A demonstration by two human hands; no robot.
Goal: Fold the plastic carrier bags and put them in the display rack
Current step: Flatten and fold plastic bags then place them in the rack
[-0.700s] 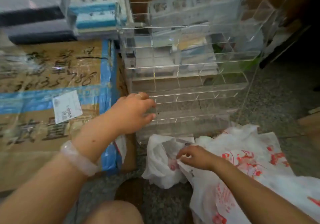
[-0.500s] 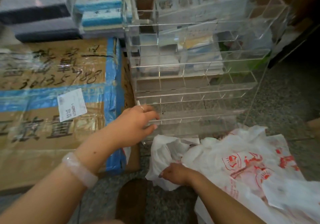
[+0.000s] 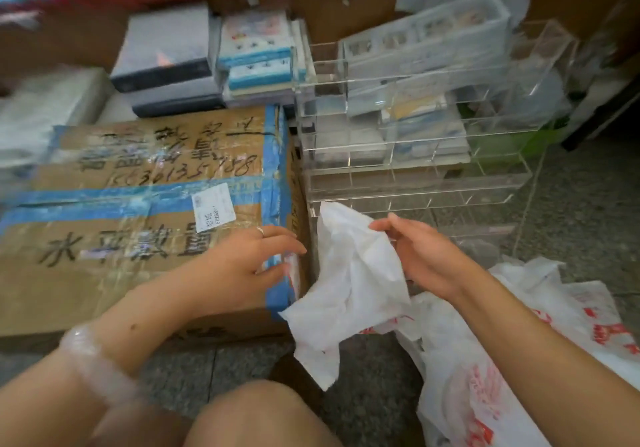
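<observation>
My right hand (image 3: 420, 256) holds a crumpled white plastic bag (image 3: 349, 284) up in front of the lower shelves of the clear acrylic display rack (image 3: 415, 183). The bag hangs down toward the floor. My left hand (image 3: 249, 263) hovers just left of the bag, fingers spread, over the corner of a cardboard box; it holds nothing. A pile of white carrier bags with red print (image 3: 485, 370) lies on the floor under my right forearm.
A large taped cardboard box (image 3: 138, 225) sits left of the rack. Stacked boxes and packets (image 3: 207, 62) lie behind it. The rack's upper shelves hold packets. Grey stone floor (image 3: 581, 204) extends to the right. My knee (image 3: 256, 415) is at the bottom.
My right hand has lifted a white bag off the floor pile up in front of the rack. My left hand has left the rack's lower shelf and moved left, beside the bag.
</observation>
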